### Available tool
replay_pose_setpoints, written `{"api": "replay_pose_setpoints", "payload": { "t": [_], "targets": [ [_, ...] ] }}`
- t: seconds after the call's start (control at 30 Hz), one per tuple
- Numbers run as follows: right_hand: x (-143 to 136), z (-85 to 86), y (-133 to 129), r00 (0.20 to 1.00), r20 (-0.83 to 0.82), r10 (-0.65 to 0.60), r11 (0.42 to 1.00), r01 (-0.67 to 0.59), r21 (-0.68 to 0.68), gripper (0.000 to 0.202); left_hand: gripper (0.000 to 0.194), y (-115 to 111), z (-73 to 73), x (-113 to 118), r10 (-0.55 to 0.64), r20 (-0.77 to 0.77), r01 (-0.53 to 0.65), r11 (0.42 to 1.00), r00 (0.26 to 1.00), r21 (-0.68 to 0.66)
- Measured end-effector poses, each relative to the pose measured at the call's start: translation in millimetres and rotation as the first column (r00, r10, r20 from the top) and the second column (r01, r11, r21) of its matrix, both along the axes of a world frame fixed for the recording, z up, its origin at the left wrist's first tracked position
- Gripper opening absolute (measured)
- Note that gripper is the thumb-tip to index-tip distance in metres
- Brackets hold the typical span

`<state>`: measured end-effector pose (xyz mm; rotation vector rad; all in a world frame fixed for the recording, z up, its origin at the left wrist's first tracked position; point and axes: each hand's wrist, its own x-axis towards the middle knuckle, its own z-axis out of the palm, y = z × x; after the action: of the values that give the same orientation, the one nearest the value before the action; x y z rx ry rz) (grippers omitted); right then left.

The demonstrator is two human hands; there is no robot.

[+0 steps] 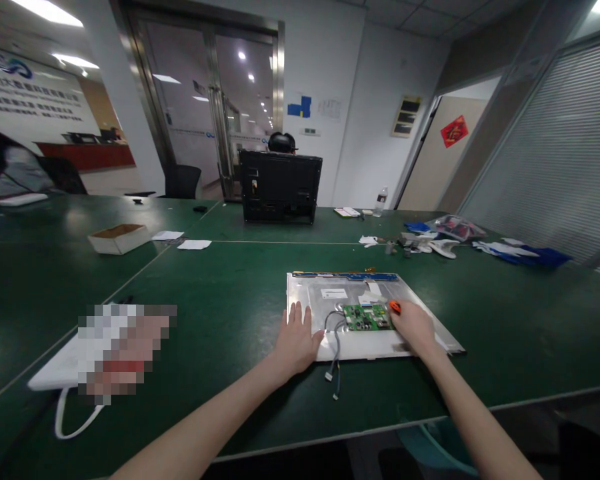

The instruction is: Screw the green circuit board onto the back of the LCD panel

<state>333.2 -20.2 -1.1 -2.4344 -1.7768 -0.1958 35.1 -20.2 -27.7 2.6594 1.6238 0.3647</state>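
Observation:
An LCD panel with a metal back lies face down on the table in front of me. A green circuit board sits on it, with loose grey cables hanging over the panel's near edge. My left hand rests flat on the panel's left side, fingers stretched out and holding nothing. At the board's right end, my right hand is closed around an orange-handled tool, which looks like a screwdriver. Its tip is hidden by the hand.
A white device with a cable lies at left, partly pixelated. Farther back are an open cardboard box, papers and a black monitor housing with a person behind it. Gloves and a bottle lie right. Another person sits far left.

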Motion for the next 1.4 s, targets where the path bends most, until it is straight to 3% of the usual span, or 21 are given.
{"api": "replay_pose_setpoints", "payload": {
  "t": [0.27, 0.67, 0.93, 1.07, 1.17, 1.3, 1.4],
  "targets": [
    [21, -1.0, -29, 0.974, -0.052, 0.219, 0.972, -0.222, -0.079, 0.023, 0.064, 8, -1.2, 12, 0.001, 0.031, -0.001, 1.0, 1.0, -0.004],
    [41, 5.1, -32, 0.907, -0.041, 0.418, 0.9, -0.42, -0.118, 0.023, 0.065, 9, -3.0, 13, -0.01, 0.05, 0.009, 1.0, 0.999, 0.012],
    [74, -12.1, 2, 0.976, 0.059, 0.211, 0.977, -0.208, -0.049, 0.023, 0.058, 12, -1.0, 36, -0.022, 0.17, 0.025, 1.0, 0.985, -0.017],
    [86, -5.8, 21, 0.983, 0.059, 0.171, 0.985, -0.172, 0.002, 0.025, 0.041, 15, 2.9, 51, -0.139, 0.301, 0.149, 0.989, 0.943, -0.01],
    [85, -0.9, 36, 0.974, 0.04, 0.221, 0.975, -0.222, 0.009, 0.028, 0.04, 18, 4.1, 60, -0.266, 0.351, 0.287, 0.958, 0.898, -0.009],
    [79, -2.1, 50, 0.939, -0.015, 0.344, 0.938, -0.344, -0.03, 0.031, 0.044, 21, 4.7, 71, -0.425, 0.404, 0.469, 0.883, 0.81, -0.014],
    [85, -6.9, 52, 0.932, -0.035, 0.361, 0.931, -0.363, -0.049, 0.029, 0.052, 23, 6.2, 79, -0.529, 0.425, 0.587, 0.81, 0.735, -0.008]
  ]
}}
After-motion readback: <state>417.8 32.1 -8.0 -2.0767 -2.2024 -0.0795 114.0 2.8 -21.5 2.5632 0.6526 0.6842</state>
